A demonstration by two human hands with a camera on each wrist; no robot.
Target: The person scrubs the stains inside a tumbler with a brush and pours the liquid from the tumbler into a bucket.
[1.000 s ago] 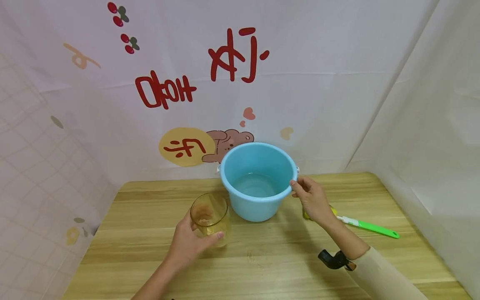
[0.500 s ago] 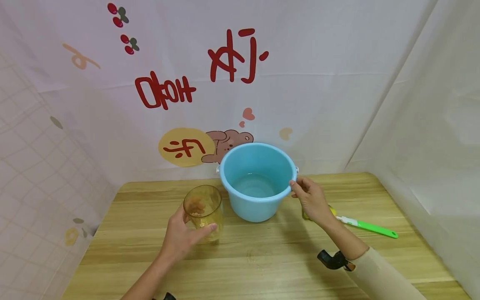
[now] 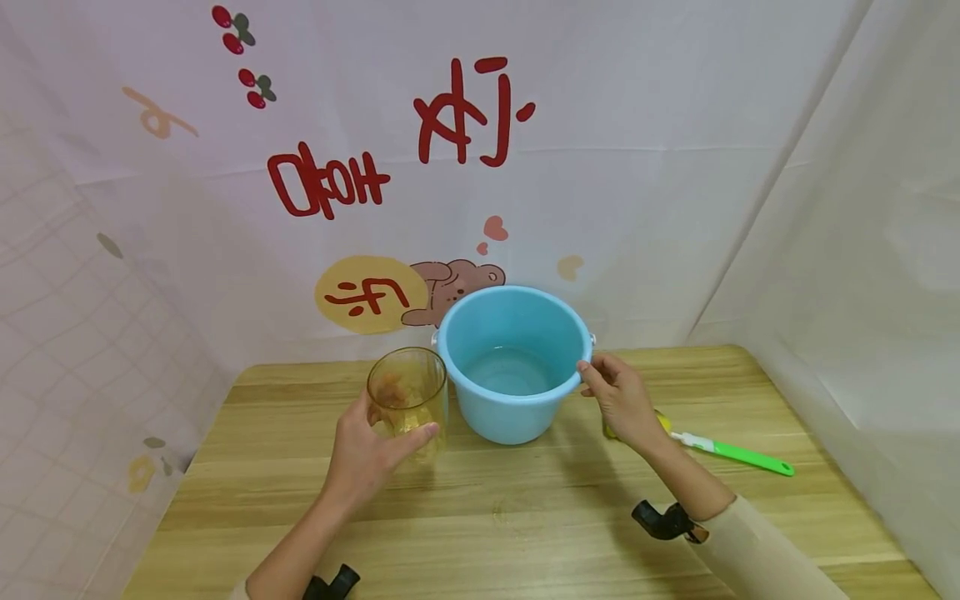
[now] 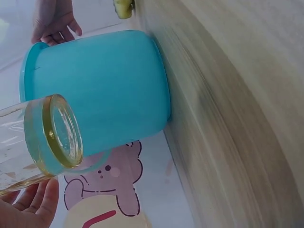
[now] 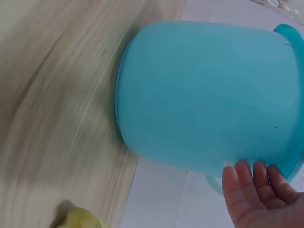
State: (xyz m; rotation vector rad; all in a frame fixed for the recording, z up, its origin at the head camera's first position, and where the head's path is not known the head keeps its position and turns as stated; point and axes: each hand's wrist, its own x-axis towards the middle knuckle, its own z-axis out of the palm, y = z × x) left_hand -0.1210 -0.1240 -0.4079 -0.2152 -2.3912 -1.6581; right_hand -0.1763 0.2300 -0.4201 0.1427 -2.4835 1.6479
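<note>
Glass (image 3: pixel 409 407) raised, left grip (image 3: pixel 363 454) curled round it

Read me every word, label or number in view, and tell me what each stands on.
"乐", apparently, red and sideways: on the yellow circle on the white cloth.
Upper red sign, lower red sign, same cloth: large, but not surely readable.
Blue bucket, amber glass: no lettering visible.
Green handle: any marking too small.

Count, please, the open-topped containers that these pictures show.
2: the blue bucket, standing on the table, and the amber glass, held in the left grip, to the left of the bucket.
</note>
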